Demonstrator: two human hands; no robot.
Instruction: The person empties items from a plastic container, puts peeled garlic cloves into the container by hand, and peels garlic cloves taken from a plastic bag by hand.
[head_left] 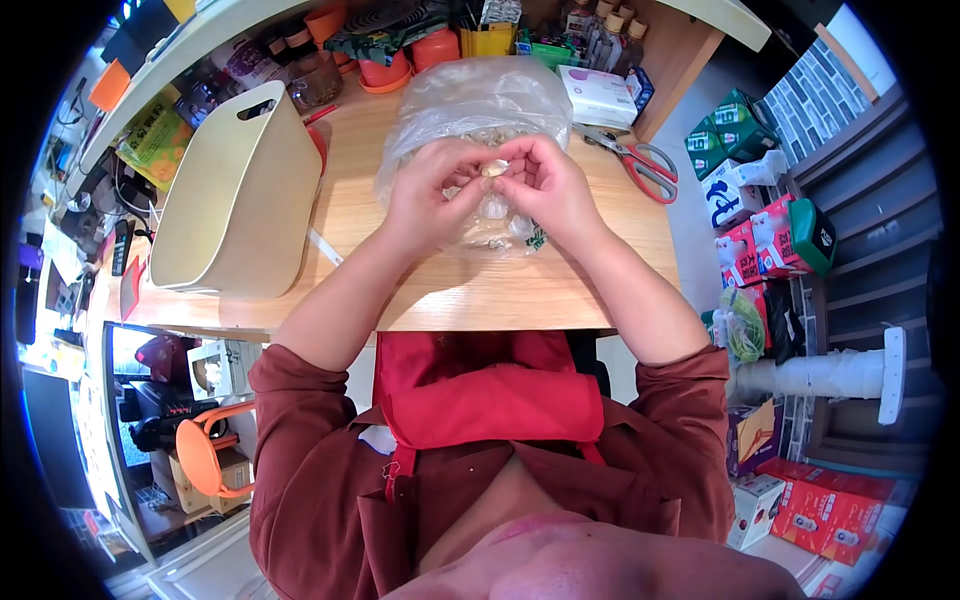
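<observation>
Both hands meet over a clear plastic bag (480, 95) lying on the wooden desk (420, 300). My left hand (437, 190) and my right hand (545, 185) pinch a small pale, whitish-yellow piece (494, 169) between their fingertips, one hand on each side of it. What exactly the piece is cannot be made out. Below the fingertips, on the bag, are several small whitish round pieces (494, 206). Green print shows near the bag's lower right edge. Part of the bag's contents is hidden behind my hands.
A cream bin (235, 200) stands left on the desk. Red-handled scissors (645, 165) lie at the right, near a white box (598, 97). Orange pots (435, 48) and bottles line the back. Boxes (830, 505) stand on the floor at right; an orange stool (200, 457) is lower left.
</observation>
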